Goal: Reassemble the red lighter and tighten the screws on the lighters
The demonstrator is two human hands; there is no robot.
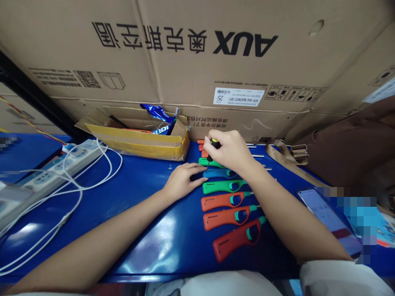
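Observation:
My right hand (230,150) is wrapped around a screwdriver (215,143) with a black and yellow handle. Its thin shaft slants down to the handle end of a blue gas lighter (217,173). With thumb and forefinger, my left hand (184,180) pinches that same end of the blue lighter on the table. Just beyond it lies a green lighter (210,162), partly under my right hand. Nearer me are a second green lighter (220,187), two orange lighters (217,201) and a red lighter (230,244), side by side. My right forearm hides some nozzles.
A low cardboard box (138,144) holding a blue packet (159,117) stands behind. Leftward lie a power strip (58,168) and white cables (82,189). A phone (327,220) and a strap (290,164) are at right. A large carton (173,78) walls the back.

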